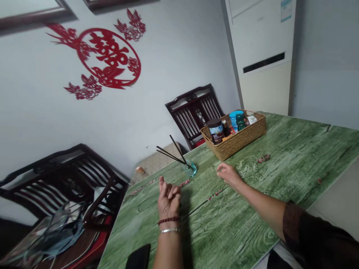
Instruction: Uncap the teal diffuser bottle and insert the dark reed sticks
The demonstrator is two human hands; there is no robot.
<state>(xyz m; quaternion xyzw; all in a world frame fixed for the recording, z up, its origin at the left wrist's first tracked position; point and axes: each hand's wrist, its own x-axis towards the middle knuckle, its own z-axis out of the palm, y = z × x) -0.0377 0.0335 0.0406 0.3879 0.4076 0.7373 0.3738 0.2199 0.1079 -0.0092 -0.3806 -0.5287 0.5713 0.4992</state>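
Observation: the left hand (168,198) is raised just above the green wood-grain desk (294,149), its back to the camera and its fingers folded close. The grip is narrow, and it cannot be told whether anything is pinched inside it. The right hand (228,174) rests on the desk, well apart from the left. Its fingers are loosely curled, and its grip cannot be judged from this angle.

Location of items: small reddish pieces (215,194) lie scattered on the desk. One cluster is just beside the right wrist, and others lie near the left hand and further out toward the far edge. A thin dark strand (196,208) lies flat between the two forearms.

Risks noted:
- A clear glass bottle with black reed sticks (190,168) stands between and just beyond the hands. A forward sweep of either hand could tip it and wet the desk.
- The loose pieces are small, so a dragged forearm or sleeve would likely scatter them or push them over the edge.
- The woven straw basket of jars (238,144) sits near the right hand, where a careless reach could knock it.
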